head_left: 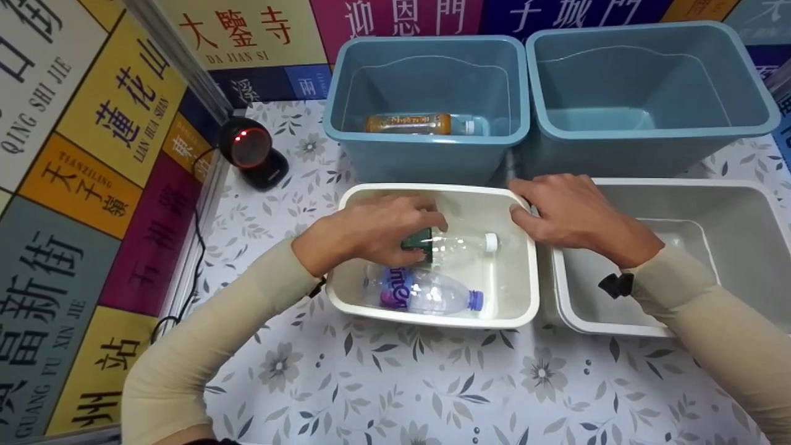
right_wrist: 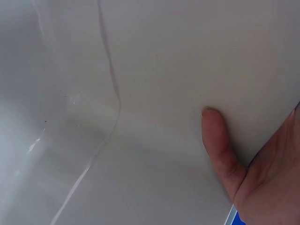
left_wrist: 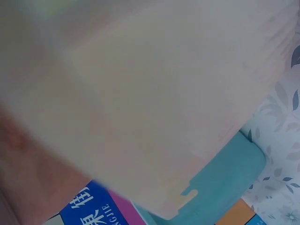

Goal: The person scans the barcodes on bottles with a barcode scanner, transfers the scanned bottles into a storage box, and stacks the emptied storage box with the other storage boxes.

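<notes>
My left hand point(head_left: 386, 228) reaches into the smaller white bin point(head_left: 432, 320), its thumb and fingers around a clear plastic bottle point(head_left: 460, 243) with a green label and white cap. The hand covers the bottle's base end. Beside it, nearer me, a second clear bottle point(head_left: 435, 293) with a purple label and purple cap lies on its side. My right hand point(head_left: 568, 213) grips the right rim of that bin at its far corner. In the right wrist view, the right thumb point(right_wrist: 218, 143) lies against a pale plastic wall. A pale surface fills most of the left wrist view.
Behind stand two blue-grey bins; the left bin point(head_left: 426, 154) holds an orange-labelled bottle point(head_left: 408, 124) lying down. To the right is a larger white bin point(head_left: 741, 259). A black scanner point(head_left: 252, 151) with red lights stands at left, its cable running along the printed wall panel.
</notes>
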The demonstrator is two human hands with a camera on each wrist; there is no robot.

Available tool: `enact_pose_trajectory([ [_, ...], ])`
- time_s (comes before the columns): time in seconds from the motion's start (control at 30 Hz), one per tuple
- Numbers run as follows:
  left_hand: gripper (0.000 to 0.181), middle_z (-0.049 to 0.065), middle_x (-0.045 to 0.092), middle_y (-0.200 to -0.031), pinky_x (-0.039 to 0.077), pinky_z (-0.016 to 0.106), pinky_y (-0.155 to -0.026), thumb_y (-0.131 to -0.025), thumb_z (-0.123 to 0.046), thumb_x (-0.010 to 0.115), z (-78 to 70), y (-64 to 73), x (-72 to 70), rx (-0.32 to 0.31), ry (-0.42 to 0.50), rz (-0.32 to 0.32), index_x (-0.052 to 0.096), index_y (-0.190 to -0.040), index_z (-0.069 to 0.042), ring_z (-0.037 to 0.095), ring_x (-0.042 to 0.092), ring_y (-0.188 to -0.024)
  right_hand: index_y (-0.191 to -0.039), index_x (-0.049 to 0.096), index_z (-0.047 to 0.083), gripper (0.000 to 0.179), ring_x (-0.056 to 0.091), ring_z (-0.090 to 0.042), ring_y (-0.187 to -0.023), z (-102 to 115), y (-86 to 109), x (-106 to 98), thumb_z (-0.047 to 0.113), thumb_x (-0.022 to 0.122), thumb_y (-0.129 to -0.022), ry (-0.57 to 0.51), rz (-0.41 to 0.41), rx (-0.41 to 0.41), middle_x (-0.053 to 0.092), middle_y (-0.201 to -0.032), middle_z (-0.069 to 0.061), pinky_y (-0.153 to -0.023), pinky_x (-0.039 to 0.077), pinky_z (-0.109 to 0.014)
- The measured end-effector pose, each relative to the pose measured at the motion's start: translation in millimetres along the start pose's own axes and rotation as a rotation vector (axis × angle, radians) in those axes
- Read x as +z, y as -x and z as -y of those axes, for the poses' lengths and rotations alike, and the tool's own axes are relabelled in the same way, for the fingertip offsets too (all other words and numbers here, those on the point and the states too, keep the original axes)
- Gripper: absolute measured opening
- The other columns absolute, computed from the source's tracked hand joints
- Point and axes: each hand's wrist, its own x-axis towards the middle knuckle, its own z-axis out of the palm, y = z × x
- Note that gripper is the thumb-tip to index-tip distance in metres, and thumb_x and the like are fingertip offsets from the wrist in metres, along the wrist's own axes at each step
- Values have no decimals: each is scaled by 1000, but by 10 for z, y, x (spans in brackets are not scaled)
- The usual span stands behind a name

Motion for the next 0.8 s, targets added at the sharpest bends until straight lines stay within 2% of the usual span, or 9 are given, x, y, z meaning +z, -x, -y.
enact_pose_trajectory([
  [0.27, 43, 5, 59, -131, 56, 39, -87, -90, -32, 66, -48, 7, -37, -3, 5, 61, 60, -132, -23, 20, 62, -101, -81, 51, 24, 19, 47, -18, -57, 9, -5, -4, 35, 50, -98, 2, 0, 1, 50, -65, 3, -45, 28, -33],
  [0.47, 44, 6, 60, -131, 57, 38, -86, -90, -34, 67, -91, 17, -95, -18, -15, 93, 61, -132, -22, 20, 62, -99, -81, 51, 25, 19, 47, -18, -57, 13, -7, -15, 35, 51, -97, 5, -4, 0, 50, -64, 3, -45, 28, -33],
  [0.7, 49, 6, 61, -126, 58, 36, -80, -90, -40, 68, -155, -55, -127, -94, -85, 195, 59, -134, -22, 19, 63, -95, -84, 54, 24, 19, 50, -18, -60, 14, 2, -14, 36, 50, -98, -3, 5, 4, 53, -66, 2, -46, 29, -33],
  [0.8, 51, 6, 61, -126, 58, 35, -80, -89, -43, 69, -174, -104, -144, -107, -102, 218, 57, -135, -23, 18, 62, -94, -85, 54, 23, 18, 51, -18, -60, 13, 7, -6, 35, 50, -98, -5, 1, 2, 53, -66, 2, -46, 30, -33],
])
